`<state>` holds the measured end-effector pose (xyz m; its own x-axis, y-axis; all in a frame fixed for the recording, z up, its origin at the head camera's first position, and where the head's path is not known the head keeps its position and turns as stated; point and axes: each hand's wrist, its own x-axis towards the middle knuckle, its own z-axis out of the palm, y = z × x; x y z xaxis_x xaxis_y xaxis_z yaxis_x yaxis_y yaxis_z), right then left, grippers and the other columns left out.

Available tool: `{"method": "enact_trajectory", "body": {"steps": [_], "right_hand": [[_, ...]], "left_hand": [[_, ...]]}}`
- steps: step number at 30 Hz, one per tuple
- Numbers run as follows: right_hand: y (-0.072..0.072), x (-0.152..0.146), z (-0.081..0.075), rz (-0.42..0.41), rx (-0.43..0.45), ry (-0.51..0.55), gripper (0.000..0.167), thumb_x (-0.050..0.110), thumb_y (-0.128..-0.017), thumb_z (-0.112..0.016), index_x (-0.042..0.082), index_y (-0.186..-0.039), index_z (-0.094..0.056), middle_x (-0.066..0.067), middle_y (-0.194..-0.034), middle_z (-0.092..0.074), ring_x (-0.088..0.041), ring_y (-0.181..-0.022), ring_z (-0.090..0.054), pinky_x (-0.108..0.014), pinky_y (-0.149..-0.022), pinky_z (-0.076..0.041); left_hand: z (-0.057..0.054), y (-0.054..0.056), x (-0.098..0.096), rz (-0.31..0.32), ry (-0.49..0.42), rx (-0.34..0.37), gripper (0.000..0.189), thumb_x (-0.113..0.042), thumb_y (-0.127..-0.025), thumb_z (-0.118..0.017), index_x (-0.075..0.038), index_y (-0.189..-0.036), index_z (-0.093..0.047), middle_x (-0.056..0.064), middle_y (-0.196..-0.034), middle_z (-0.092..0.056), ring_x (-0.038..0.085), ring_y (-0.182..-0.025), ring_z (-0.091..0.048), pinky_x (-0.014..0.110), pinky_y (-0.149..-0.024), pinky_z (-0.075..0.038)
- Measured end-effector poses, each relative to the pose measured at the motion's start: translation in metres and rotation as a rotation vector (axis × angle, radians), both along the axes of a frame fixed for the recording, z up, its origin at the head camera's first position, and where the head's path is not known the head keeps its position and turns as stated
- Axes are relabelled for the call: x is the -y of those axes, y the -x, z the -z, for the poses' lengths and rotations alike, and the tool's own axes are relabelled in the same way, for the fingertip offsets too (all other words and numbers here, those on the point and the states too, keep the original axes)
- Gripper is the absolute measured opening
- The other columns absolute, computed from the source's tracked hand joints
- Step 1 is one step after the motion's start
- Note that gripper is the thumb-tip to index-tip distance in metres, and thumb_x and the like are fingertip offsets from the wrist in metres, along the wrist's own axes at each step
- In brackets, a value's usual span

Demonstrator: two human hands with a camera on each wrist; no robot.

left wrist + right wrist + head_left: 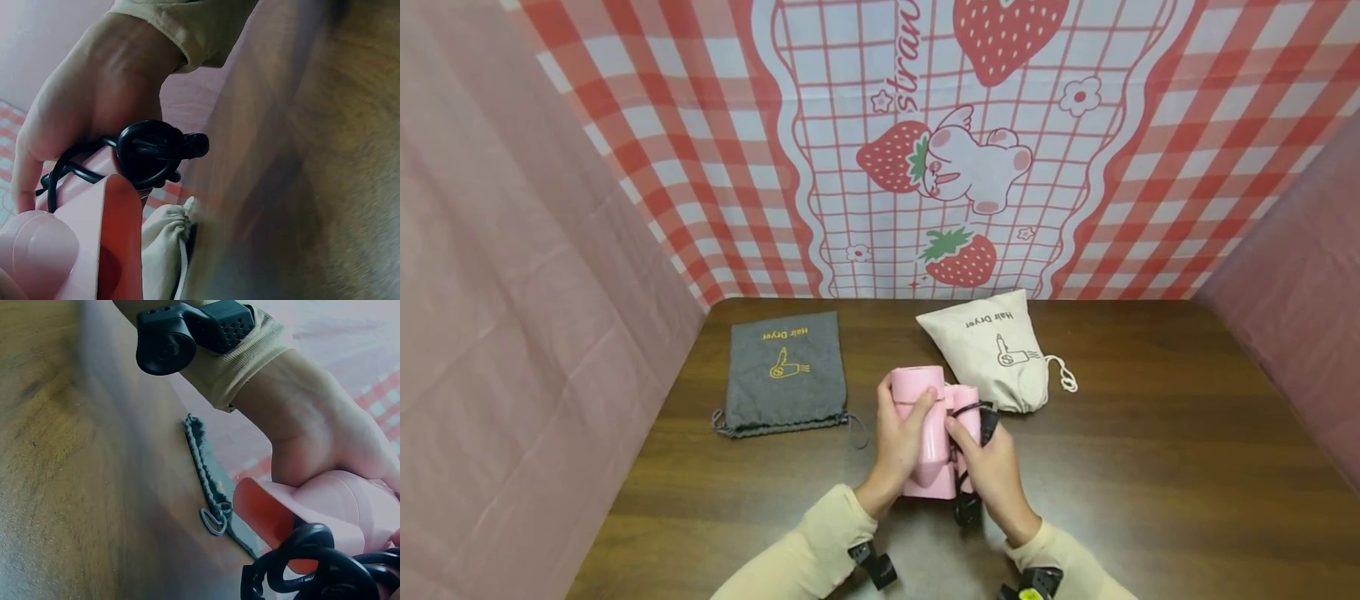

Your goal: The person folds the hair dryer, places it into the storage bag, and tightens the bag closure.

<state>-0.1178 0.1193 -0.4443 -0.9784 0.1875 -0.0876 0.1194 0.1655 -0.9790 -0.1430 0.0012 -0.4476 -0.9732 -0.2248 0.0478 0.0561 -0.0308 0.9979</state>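
Both hands hold a pink hair dryer (934,437) above the middle of the table. My left hand (897,443) grips its barrel from the left, thumb laid along the front. On the other side my right hand (996,471) grips the folded handle (966,402) together with the bundled black cord (150,153). The flared nozzle (269,515) points toward my body. Behind the dryer lies a cream drawstring bag (992,346) printed "Hair Dryer", looking filled out. To the left lies a flat grey drawstring bag (786,375) with the same print in yellow.
The brown wooden table (1150,433) carries the two bags. A red checked strawberry cloth (925,167) hangs at the back edge. Pink cloths hang on the left (550,292) and right (1292,292). Small black cameras (874,565) sit on the wrists.
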Motion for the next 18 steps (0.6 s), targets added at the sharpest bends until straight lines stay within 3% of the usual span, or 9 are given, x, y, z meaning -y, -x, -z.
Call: {"method": "enact_trajectory", "body": {"steps": [4,11,18], "right_hand": [[0.001,-0.001,-0.002,-0.013,0.002,-0.003,0.027,0.021,-0.091,-0.069,-0.003,-0.100,-0.059,0.000,-0.064,-0.057,-0.007,-0.049,-0.055,-0.029,-0.045,-0.050],[0.004,-0.004,-0.006,-0.119,0.025,-0.006,0.032,0.023,-0.092,-0.068,-0.001,-0.109,-0.058,-0.003,-0.064,-0.059,-0.011,-0.047,-0.056,-0.036,-0.044,-0.051],[0.001,-0.005,-0.008,-0.181,0.005,-0.066,0.038,0.023,-0.092,-0.067,0.002,-0.120,-0.053,-0.010,-0.091,-0.063,-0.008,-0.067,-0.060,-0.026,-0.059,-0.053]], "left_hand": [[-0.005,0.004,0.004,0.035,0.006,0.038,0.065,-0.029,-0.089,-0.068,-0.006,-0.141,-0.037,0.020,-0.119,-0.059,0.021,-0.090,-0.062,0.030,-0.075,-0.052],[-0.012,0.009,0.011,0.045,-0.018,0.057,0.066,-0.031,-0.089,-0.067,-0.007,-0.142,-0.037,0.020,-0.121,-0.057,0.021,-0.092,-0.061,0.030,-0.076,-0.051],[-0.014,0.007,0.012,0.037,-0.093,0.032,0.065,-0.027,-0.090,-0.066,-0.005,-0.143,-0.034,0.021,-0.121,-0.056,0.018,-0.088,-0.061,0.028,-0.073,-0.051]]}}
